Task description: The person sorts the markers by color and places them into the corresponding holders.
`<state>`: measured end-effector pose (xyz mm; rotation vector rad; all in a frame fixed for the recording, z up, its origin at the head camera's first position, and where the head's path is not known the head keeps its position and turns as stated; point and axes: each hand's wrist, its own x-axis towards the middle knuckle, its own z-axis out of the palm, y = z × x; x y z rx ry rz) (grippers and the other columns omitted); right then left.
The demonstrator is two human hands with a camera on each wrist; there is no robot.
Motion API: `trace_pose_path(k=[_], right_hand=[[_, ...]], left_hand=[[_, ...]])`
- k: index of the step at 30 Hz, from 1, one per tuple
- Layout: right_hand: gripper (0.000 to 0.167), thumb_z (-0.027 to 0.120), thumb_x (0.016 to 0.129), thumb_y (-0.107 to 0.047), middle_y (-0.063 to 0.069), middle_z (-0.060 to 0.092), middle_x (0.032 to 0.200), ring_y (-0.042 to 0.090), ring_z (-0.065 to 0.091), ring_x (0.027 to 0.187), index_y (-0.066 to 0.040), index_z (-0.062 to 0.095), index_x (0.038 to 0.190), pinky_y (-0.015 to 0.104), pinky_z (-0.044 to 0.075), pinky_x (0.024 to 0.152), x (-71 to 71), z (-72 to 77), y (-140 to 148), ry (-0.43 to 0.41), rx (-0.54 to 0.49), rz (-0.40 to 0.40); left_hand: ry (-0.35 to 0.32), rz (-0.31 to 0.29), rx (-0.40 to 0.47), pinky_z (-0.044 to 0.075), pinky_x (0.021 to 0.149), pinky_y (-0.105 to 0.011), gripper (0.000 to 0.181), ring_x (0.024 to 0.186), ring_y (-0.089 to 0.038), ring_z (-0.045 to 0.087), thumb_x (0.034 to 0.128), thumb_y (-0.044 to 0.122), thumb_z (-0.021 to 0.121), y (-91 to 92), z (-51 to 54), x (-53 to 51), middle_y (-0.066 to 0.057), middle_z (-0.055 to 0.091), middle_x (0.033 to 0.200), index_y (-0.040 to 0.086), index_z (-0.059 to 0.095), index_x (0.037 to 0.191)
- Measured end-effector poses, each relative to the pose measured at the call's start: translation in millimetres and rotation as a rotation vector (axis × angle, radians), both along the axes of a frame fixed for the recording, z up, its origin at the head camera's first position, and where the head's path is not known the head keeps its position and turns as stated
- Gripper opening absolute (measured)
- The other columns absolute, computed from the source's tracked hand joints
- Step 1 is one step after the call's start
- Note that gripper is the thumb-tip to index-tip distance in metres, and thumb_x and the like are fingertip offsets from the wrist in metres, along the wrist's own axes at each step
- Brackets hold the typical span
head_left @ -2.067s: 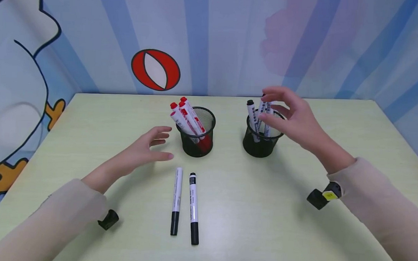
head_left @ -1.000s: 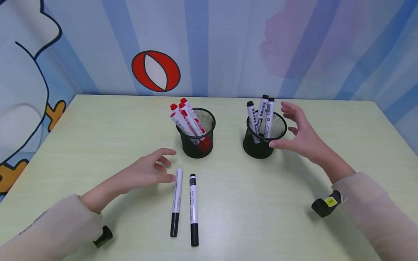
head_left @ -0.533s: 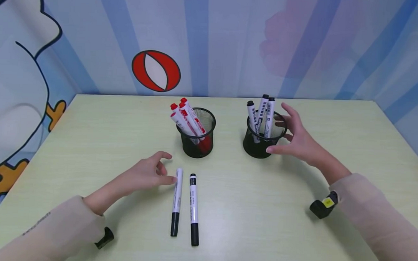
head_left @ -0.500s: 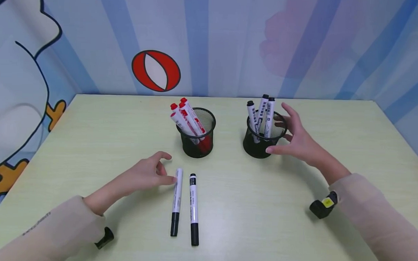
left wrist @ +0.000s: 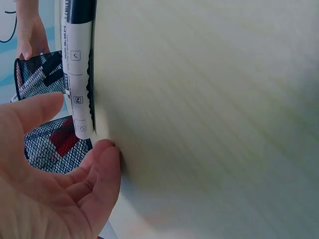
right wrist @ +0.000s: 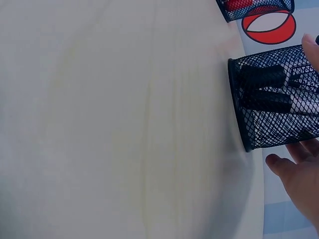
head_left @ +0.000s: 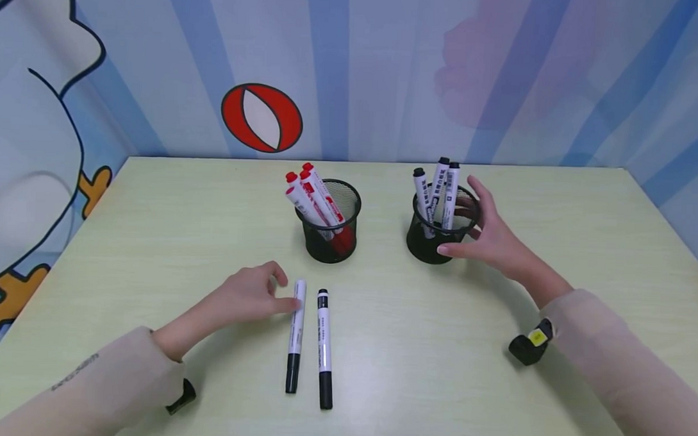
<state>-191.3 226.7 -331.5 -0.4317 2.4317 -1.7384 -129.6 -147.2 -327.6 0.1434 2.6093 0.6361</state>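
Observation:
In the head view, my left hand is by the left black-and-white marker. Its thumb overlaps the white end, while the left wrist view shows the thumb and bent fingers standing apart around that end. Beside it lies a second black-and-white marker. My right hand curves round the right mesh pen cup, thumb across the front and fingers behind; firm contact is hard to tell. Black-capped markers stand in that cup.
A second black mesh pen cup holds several red-capped markers leaning left. Everything stands on a pale wooden table, backed by a blue striped wall with a cartoon print.
My right hand has come down from above the black-capped markers and closed in around their cup. My left hand has moved toward me to the left marker, its fingers bending more. Cups and markers stay put.

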Motion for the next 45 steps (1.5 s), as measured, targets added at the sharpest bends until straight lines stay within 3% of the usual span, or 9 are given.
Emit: trace_pose_path(k=[11,21,33,39,45], right_hand=[[0.108,0.074,0.074,0.0,0.019,0.027,0.146,0.032,0.026,0.134,-0.016,-0.002,0.149,0.06,0.021,0.105,-1.2,-2.8,-1,-0.005,0.001,0.008],[0.107,0.075,0.074,-0.001,0.019,0.032,0.143,0.031,0.029,0.131,-0.017,0.0,0.149,0.059,0.021,0.105,-1.5,-2.9,-1,-0.012,0.017,0.002],[0.1,0.077,0.074,-0.004,0.016,0.034,0.142,0.029,0.031,0.13,-0.015,0.009,0.147,0.057,0.023,0.105,-1.7,-4.0,-4,-0.028,0.021,-0.032],[0.098,0.078,0.073,-0.007,0.014,0.032,0.143,0.029,0.03,0.131,-0.013,0.011,0.145,0.058,0.022,0.105,-1.7,-4.7,-4,-0.045,0.042,-0.047],[0.095,0.077,0.074,-0.008,0.012,0.034,0.141,0.027,0.031,0.13,-0.013,0.013,0.145,0.057,0.022,0.106,-1.1,-4.4,-4,-0.051,0.061,-0.054]], left_hand=[[0.102,-0.021,-0.013,0.032,0.051,-0.026,0.038,0.054,-0.016,0.043,0.0806,0.037,0.069,6.8,1.3,5.4,-0.003,0.048,0.06,0.007,0.053,0.098],[0.122,-0.061,-0.025,0.031,0.05,-0.025,0.032,0.053,-0.015,0.043,0.0814,0.039,0.068,13.7,0.0,4.7,-0.001,0.048,0.056,0.011,0.055,0.073],[0.126,-0.057,-0.002,0.032,0.048,-0.023,0.029,0.051,-0.015,0.045,0.0813,0.033,0.069,23.3,-3.7,1.9,-0.002,0.05,0.056,0.01,0.055,0.07],[0.098,-0.025,0.001,0.031,0.047,-0.022,0.024,0.049,-0.014,0.045,0.0818,0.028,0.07,23.5,-2.0,-0.8,-0.001,0.048,0.054,0.008,0.057,0.079],[0.114,-0.026,-0.019,0.031,0.047,-0.022,0.022,0.05,-0.013,0.045,0.0816,0.026,0.07,21.9,-1.1,-2.1,-0.001,0.047,0.055,0.007,0.06,0.086]])
